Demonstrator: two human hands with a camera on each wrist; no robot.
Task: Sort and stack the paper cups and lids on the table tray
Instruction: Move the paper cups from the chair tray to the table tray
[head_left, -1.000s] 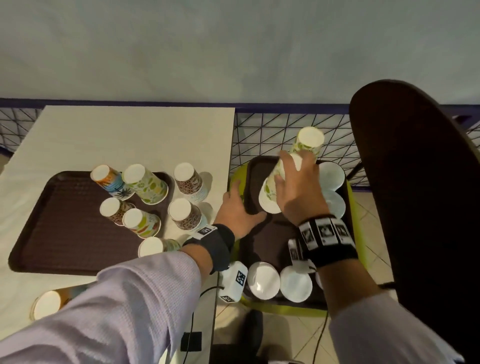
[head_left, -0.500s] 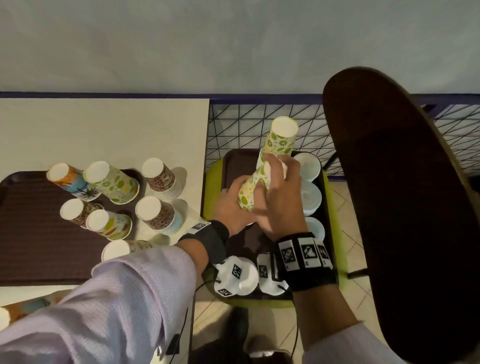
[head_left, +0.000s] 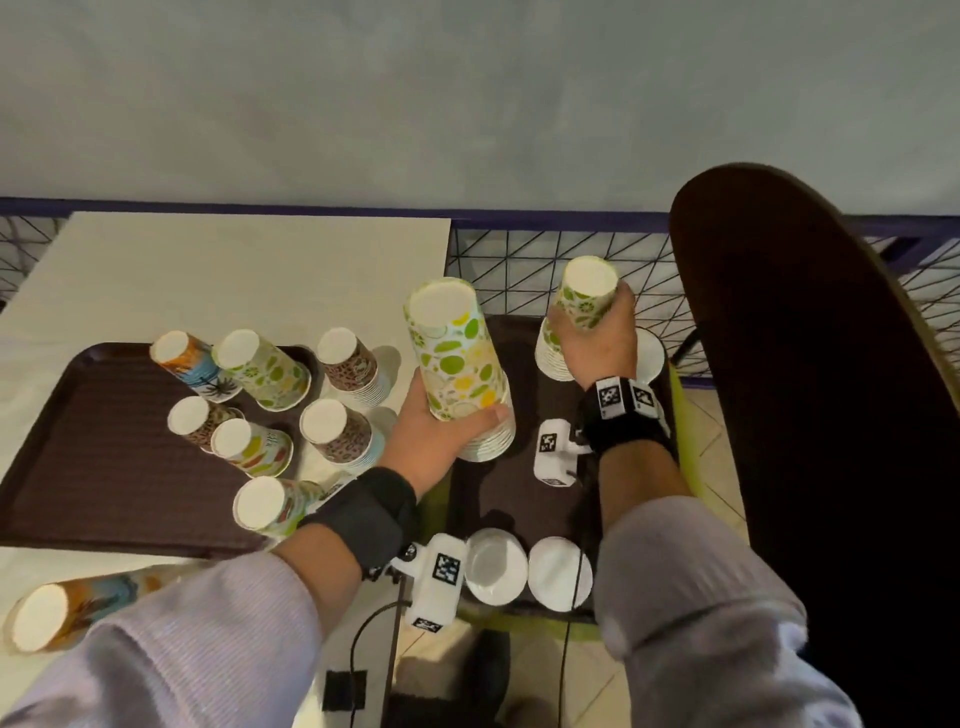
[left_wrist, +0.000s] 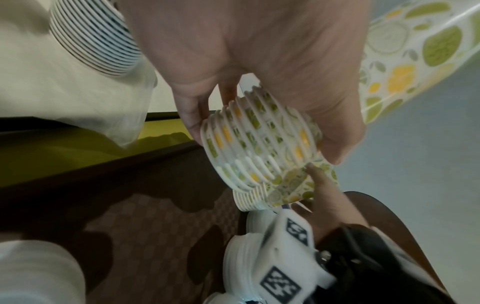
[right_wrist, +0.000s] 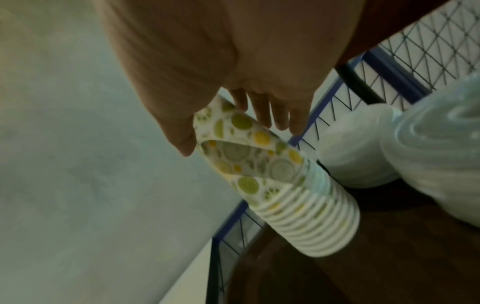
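Observation:
My left hand (head_left: 451, 427) grips a stack of upside-down lime-and-lemon paper cups (head_left: 457, 358) near its rims (left_wrist: 259, 144), held up between the table and the side tray. My right hand (head_left: 595, 338) grips a second stack of the same pattern (head_left: 582, 299) over the far end of the dark side tray (head_left: 519, 499); its fingers wrap the top cups (right_wrist: 249, 144). The brown table tray (head_left: 93, 467) on the left carries several upside-down cup stacks. White lids (head_left: 496, 566) lie at the side tray's near end, and more lids (right_wrist: 358, 148) stand behind the right stack.
Leopard-print cup stacks (head_left: 348, 364) stand on the bare table (head_left: 234, 270) beside its tray. A colourful stack (head_left: 67, 608) lies on its side at the near left. A dark chair back (head_left: 805, 415) rises on the right, with a wire fence (head_left: 519, 270) behind.
Both hands held one tall lime-pattern stack; it is now two stacks. My left hand has carried its part up and leftward, while the right hand keeps the other part at the tray's far end.

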